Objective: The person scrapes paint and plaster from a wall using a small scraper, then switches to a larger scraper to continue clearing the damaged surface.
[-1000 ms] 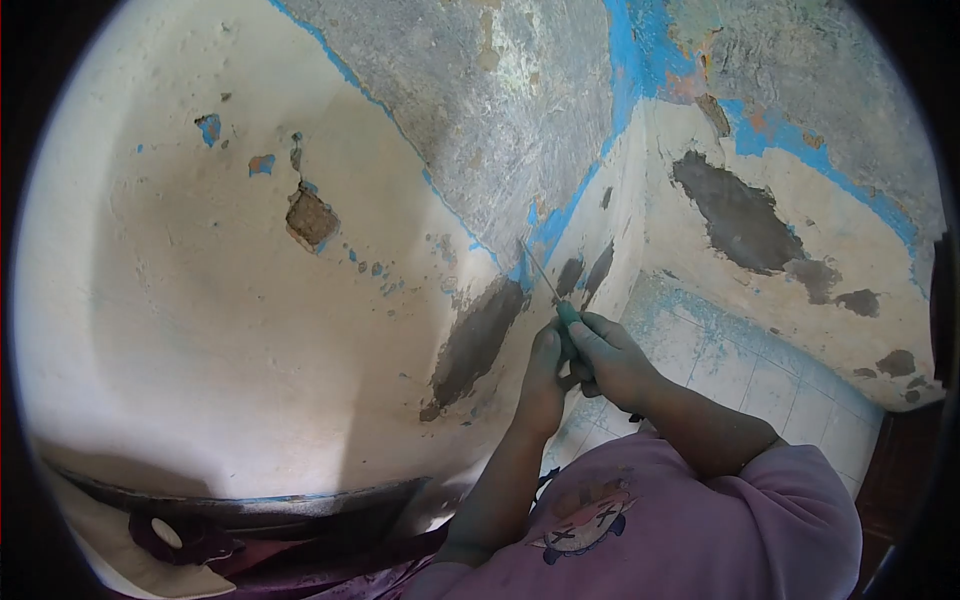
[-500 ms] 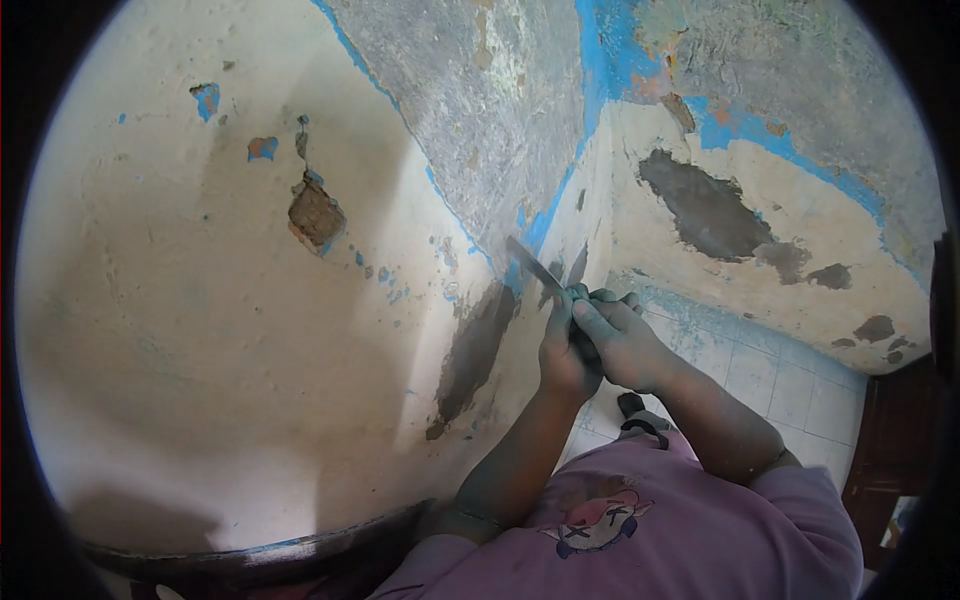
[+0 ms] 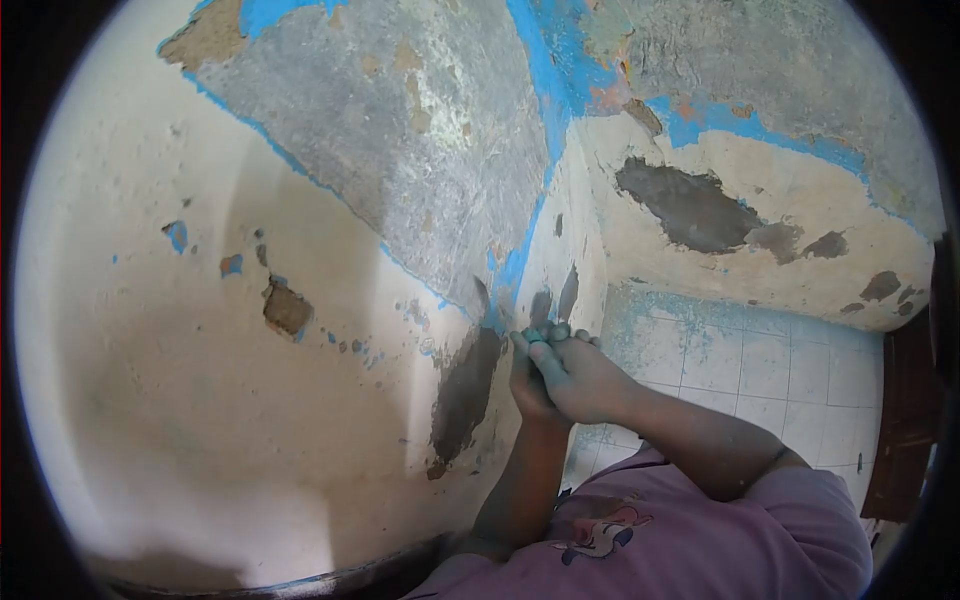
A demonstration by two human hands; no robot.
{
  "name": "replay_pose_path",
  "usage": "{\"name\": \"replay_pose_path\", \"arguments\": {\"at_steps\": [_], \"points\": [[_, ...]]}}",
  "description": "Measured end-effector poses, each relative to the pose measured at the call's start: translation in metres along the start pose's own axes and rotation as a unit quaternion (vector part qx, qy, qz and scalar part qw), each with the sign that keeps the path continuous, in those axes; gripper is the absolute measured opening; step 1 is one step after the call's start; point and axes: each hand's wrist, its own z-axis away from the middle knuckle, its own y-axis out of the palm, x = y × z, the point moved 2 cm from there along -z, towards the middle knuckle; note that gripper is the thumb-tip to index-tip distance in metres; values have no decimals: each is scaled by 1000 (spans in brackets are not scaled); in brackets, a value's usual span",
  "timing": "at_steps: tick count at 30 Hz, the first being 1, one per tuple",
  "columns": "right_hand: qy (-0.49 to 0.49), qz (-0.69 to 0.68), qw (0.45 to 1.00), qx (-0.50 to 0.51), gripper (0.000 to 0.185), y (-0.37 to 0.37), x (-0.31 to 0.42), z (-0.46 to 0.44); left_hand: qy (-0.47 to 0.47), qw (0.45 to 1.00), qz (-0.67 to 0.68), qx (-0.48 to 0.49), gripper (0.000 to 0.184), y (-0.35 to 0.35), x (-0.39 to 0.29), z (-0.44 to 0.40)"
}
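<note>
My left hand (image 3: 532, 388) and my right hand (image 3: 590, 378) are clasped together, close to the corner where two walls meet. Both are closed around a scraper (image 3: 483, 296), whose narrow grey blade points up and left toward the peeled corner. The fingers hide its handle, and the blade is hard to tell from the grey wall. Near the blade, bare grey plaster (image 3: 380, 150) borders strips of blue paint (image 3: 515, 262). A dark patch (image 3: 466, 390) lies on the left wall just beside my left hand.
Cream paint covers the lower left wall (image 3: 180, 400), which has a chipped hole (image 3: 287, 308). On the right wall is a large dark patch (image 3: 690, 205). White floor tiles (image 3: 765, 360) carry debris along the wall's foot. A brown wooden piece (image 3: 908, 410) stands at the right.
My clasped hands have moved down and slightly left in the view, with the scraper. The view has shifted too, showing more of the upper left wall and the floor.
</note>
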Motion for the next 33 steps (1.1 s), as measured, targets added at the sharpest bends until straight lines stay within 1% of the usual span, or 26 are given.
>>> {"name": "replay_pose_path", "arguments": {"at_steps": [1,3,6,7,8,9,11,13,14,15,17,18,19,20,21,22,23,24,25,27,28,29,30,31,32,33], "points": [[39,0,999,24,38,0,1,-2,5,1000,-28,-5,40,-3,-4,0],[52,1,998,29,37,-3,2,-6,21,997,-78,-16,48,-3,-5,2],[61,-30,997,33,35,2,-8,1,18,999,-41,-14,47,15,3,6],[3,-8,1000,-13,34,0,-4,9,20,999,-41,-16,47,19,5,9],[-56,13,996,-60,33,-2,0,13,16,999,-40,8,40,23,8,12],[-59,12,996,-59,33,-2,1,8,12,999,-39,32,39,25,10,13],[51,30,998,17,32,1,0,-4,26,998,-51,24,38,19,1,8],[66,11,997,36,32,0,-2,-3,35,997,-61,18,38,3,-2,5],[82,-8,995,56,33,1,-3,-1,19,999,-46,-2,35,-10,1,7],[80,-7,995,58,33,2,-3,5,6,999,-31,-21,33,-8,3,7],[-9,40,999,-18,34,1,-1,17,10,999,-30,-29,34,7,6,16],[-12,43,999,-18,34,4,-3,9,12,999,-28,-39,37,15,7,18],[17,44,998,-30,35,11,-9,-4,14,999,-27,-37,37,11,1,11],[49,44,997,-42,35,14,-14,-10,31,996,-76,-21,37,2,-10,0],[53,42,997,-40,35,16,-13,-8,45,991,-126,-9,37,0,-15,-2],[59,30,998,-4,37,17,-12,-11,43,991,-128,-6,37,0,-15,-2],[64,18,997,30,38,16,-11,-14,20,992,-127,-9,36,1,-15,-3],[65,16,997,30,38,14,-9,-7,1,992,-124,-19,36,3,-14,3],[49,22,998,12,39,10,-5,5,4,992,-124,-21,36,6,-12,10],[28,30,999,-8,40,5,1,0,-25,999,-29,-2,27,16,-3,14],[69,25,997,4,40,5,1,-10,-24,999,-29,-1,27,7,-8,4],[116,18,993,19,39,7,-2,-15,7,994,-108,-7,33,-11,-17,-9],[124,14,992,22,39,12,-7,-16,36,982,-186,-15,38,-12,-23,-13],[83,-13,996,6,39,14,-12,-23,56,962,-259,-64,40,-12,-27,-13],[38,-40,998,-14,39,11,-12,-31,55,962,-260,-57,40,-7,-23,-16],[77,-49,996,6,38,6,-17,-26,42,977,-203,-58,36,-2,-15,-10]]}}
